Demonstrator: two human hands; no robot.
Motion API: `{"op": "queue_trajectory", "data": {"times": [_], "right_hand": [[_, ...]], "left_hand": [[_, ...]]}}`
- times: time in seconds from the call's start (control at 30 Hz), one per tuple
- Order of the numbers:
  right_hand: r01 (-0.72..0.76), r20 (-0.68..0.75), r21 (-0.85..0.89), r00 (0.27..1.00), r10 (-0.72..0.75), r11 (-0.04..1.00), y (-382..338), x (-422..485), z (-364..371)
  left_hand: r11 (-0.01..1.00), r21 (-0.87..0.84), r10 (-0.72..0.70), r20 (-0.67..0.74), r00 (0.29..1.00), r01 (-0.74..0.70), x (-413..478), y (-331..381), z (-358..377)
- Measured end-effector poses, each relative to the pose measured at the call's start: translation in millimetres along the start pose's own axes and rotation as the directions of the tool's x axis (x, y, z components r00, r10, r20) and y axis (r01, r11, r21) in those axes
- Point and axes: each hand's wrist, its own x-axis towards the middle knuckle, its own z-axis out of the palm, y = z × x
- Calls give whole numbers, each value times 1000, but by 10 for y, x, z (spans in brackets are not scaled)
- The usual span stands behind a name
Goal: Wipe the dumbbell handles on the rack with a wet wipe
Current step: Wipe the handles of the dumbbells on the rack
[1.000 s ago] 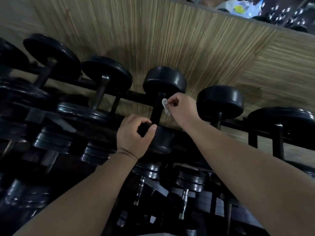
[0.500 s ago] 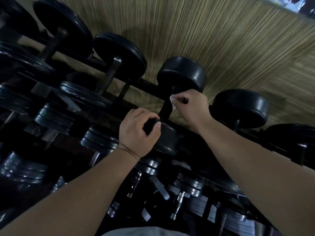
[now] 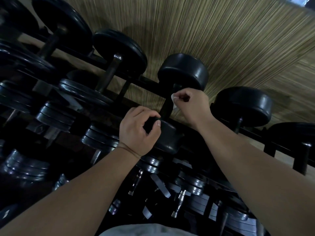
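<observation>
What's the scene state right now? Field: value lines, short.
left hand: grips the near head of the dumbbell, fingers curled over it
right hand: pinches the wet wipe at the handle of the same dumbbell
dumbbell: black, lying across the top tier of the rack
neighbouring dumbbells: black, on both sides, no hand on them
lower tiers: more dumbbells, dim
floor: striped wood pattern

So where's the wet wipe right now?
In the head view, just right of centre: the right hand pinches the wet wipe against a dumbbell handle, above the left hand gripping that dumbbell's near head.
</observation>
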Motion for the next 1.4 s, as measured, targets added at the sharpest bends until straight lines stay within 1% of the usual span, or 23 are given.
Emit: {"op": "queue_trajectory", "data": {"times": [0.07,0.17,0.2,0.23,0.27,0.3,0.4,0.47,0.53,0.63,0.67,0.73,0.83,0.9,1.0,1.1,1.13,1.17,1.2,1.27,1.3,1.33,1.4], "right_hand": [[21,106,21,994,-23,1000,7,-60,-9],[67,295,-31,954,-55,997,-29,-104,-85],[70,341,-48,939,-50,996,-48,-75,-118],[69,354,-60,934,-44,996,-55,-26,-145],[68,328,-69,944,-42,995,-54,28,-166],[66,271,-73,962,-44,995,-44,82,-178],[53,59,-38,997,-51,998,9,121,-108],[51,10,0,999,-51,999,15,35,-14],[85,58,5,995,-85,996,16,-53,45],[144,202,-99,972,-122,984,58,-58,3],[152,229,-113,966,-123,982,73,-31,-22],[177,210,-126,966,-148,976,90,34,-56],[195,98,-164,979,-181,967,68,106,-72],[249,107,-192,967,-232,949,75,98,-48],[383,259,-164,906,-335,909,111,4,-3],[464,416,-158,832,-367,872,66,-5,-42],[480,442,-166,817,-371,861,41,26,-64],[478,440,-170,819,-368,862,16,62,-86],[454,412,-175,839,-354,874,2,102,-102],[398,327,-194,888,-323,897,-10,145,-99],[393,299,-207,897,-325,896,-9,139,-75],[406,298,-216,893,-336,888,-3,120,-41],[447,359,-201,861,-359,872,-4,59,12]], "left_hand": [[1000,4,0,-2,1000,0,2,-4,1],[1000,12,3,-12,1000,-3,6,-2,-2],[1000,14,2,-13,1000,-2,7,0,-4],[1000,16,1,-11,1000,0,9,2,-4],[1000,18,-1,-8,1000,1,10,4,-4],[1000,19,-3,-4,1000,4,11,7,-4],[1000,24,-8,5,1000,8,8,15,-9],[1000,20,-10,6,1000,10,8,21,-17],[1000,18,-7,4,1000,6,9,20,-18],[1000,27,3,0,1000,-3,9,18,-10],[1000,28,6,-2,1000,-6,11,14,-7],[999,31,10,-6,1000,-10,10,7,-2],[999,34,12,-5,1000,-11,10,12,-1],[999,33,16,-4,1000,-16,11,10,0],[999,31,21,-5,1000,-21,14,-14,4],[999,37,26,-9,1000,-26,14,-16,4],[999,36,27,-11,1000,-27,14,-12,4],[999,33,27,-11,1000,-27,16,-6,4],[999,32,26,-11,1000,-26,17,-3,4],[999,33,26,-11,1000,-26,19,-3,1],[999,34,27,-11,1000,-27,19,-5,0],[999,38,27,-8,1000,-27,18,-7,-1],[999,47,24,2,1000,-24,16,-8,-1]]}}
